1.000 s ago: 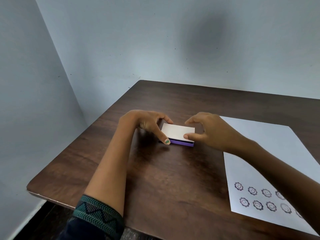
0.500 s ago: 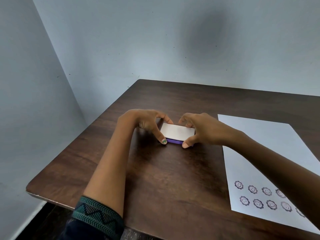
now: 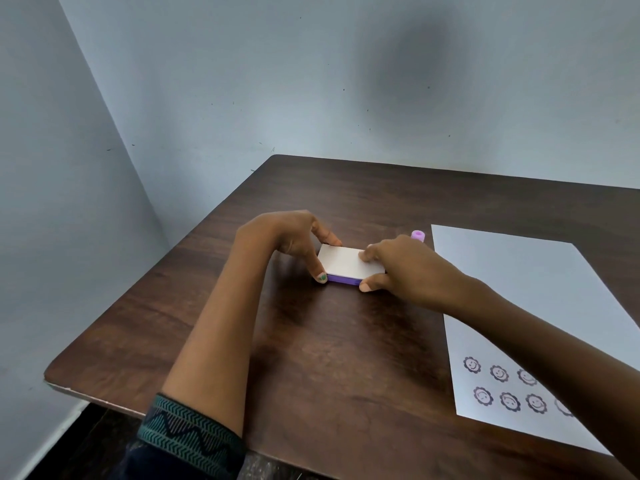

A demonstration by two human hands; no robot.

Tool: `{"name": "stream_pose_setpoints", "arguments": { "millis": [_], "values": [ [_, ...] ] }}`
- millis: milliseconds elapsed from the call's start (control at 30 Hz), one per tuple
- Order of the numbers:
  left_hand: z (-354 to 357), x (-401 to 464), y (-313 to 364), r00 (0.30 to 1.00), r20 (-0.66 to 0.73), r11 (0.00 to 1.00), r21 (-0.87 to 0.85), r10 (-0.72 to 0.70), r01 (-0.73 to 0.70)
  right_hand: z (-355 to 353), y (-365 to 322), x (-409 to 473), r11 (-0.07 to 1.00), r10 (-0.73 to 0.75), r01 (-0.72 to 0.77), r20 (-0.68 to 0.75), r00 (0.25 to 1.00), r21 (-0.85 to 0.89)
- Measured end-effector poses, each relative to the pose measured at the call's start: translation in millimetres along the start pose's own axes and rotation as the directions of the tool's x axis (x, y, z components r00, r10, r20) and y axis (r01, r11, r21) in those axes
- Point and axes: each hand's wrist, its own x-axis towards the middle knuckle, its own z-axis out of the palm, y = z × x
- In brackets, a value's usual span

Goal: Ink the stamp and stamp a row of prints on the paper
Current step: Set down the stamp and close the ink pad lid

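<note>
stamp (image 3: 418,235) half hidden behind right hand (image 3: 405,268)

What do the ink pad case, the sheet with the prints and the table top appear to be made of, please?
Ink pad case: probably plastic, with a smooth matte white lid over a purple base, crisp moulded edges. Sheet: thin white paper, lying flat, matte, with dark prints soaked in. Table top: dark brown wood grain with a soft sheen; a pale chipped edge at the near left corner suggests laminate or veneer over board, though solid wood can't be ruled out.
</note>
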Motion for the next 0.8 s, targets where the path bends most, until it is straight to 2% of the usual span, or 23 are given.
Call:
{"name": "stream_pose_setpoints", "arguments": {
  "millis": [133,233,300,400,567,700,800],
  "values": [
    [0.4,-1.8,2.6,1.0,-0.003,1.0,0.014,-0.012,0.012,2.2,-4.0,-4.5,0.999,-0.023,0.024,0.009,1.0,-0.041],
    [1.8,-3.6,7.1,1.0,-0.017,0.999,0.04,-0.024,0.024,8.9,-7.9,-11.5,0.968,-0.139,0.115,-0.094,0.986,-0.222],
    [5.4,-6.9,8.3,0.999,-0.04,0.999,0.041,-0.022,0.024,12.7,-9.9,-15.6,0.949,-0.192,0.147,-0.141,0.971,-0.279],
    [15.7,-18.1,4.1,0.993,-0.118,0.999,0.039,0.016,-0.012,17.3,-13.6,-18.7,0.94,-0.215,0.16,-0.16,0.963,-0.301],
    [49.0,-41.7,-2.3,0.945,-0.282,0.966,0.24,0.168,-0.1,27.3,-16.3,-23.4,0.938,-0.185,0.123,-0.169,0.968,-0.324],
    [72.7,-51.5,-2.1,0.91,-0.355,0.966,0.212,0.216,-0.146,29.6,-16.0,-25.7,0.952,-0.158,0.107,-0.16,0.974,-0.287],
    [77.1,-52.5,-0.6,0.903,-0.382,0.967,0.224,0.199,-0.118,29.3,-13.9,-28.6,0.966,-0.162,0.126,-0.147,0.976,-0.225]
  ]
}}
